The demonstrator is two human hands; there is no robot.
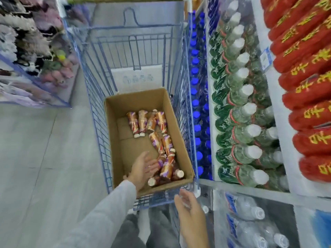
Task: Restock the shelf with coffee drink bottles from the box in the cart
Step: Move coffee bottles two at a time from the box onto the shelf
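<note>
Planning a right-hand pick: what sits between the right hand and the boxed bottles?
Head view: the cart's wire rim and the box's near wall separate right hand from bottles.

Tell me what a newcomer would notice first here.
The red packs with gold lettering blaze along the far right shelf, beside rows of green bottles with white caps. In the middle, a blue wire cart holds a cardboard box with coffee bottles lying on their sides. The left hand reaches in, fingers open, toward the nearest ones.
</note>
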